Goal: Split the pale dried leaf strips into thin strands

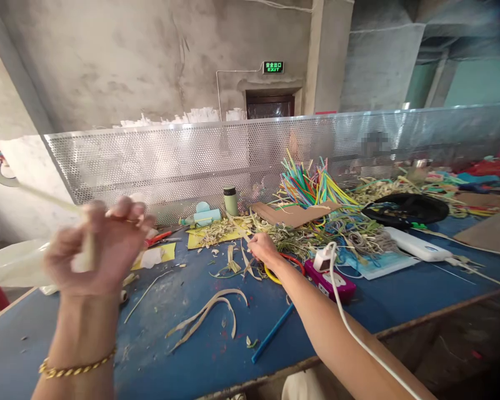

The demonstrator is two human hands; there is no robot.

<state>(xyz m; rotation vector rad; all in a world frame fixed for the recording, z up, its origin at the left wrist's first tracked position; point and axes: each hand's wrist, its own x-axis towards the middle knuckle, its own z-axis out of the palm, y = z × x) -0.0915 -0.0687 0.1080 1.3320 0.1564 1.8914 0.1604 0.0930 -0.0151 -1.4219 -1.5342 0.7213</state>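
My left hand (pixel 98 244) is raised near the camera, blurred, its fingers closed round a long pale strip (pixel 29 191) that runs up to the left. My right hand (pixel 263 248) reaches out over the blue table (pixel 400 303) and pinches the end of another pale strip (pixel 238 226) beside a heap of cream shavings (pixel 216 229). Scissors with a red and yellow handle (pixel 289 262) lie just under that hand. Loose pale peelings (pixel 210 314) lie on the table between my arms.
A bundle of coloured strips (pixel 312 186) and cardboard (pixel 294 213) sit at the back centre. A purple power strip (pixel 329 280) with white cable, a white power bank (pixel 419 244), a black basin (pixel 404 210), a green bottle (pixel 230 201) and a perforated metal screen (pixel 170 161) are nearby.
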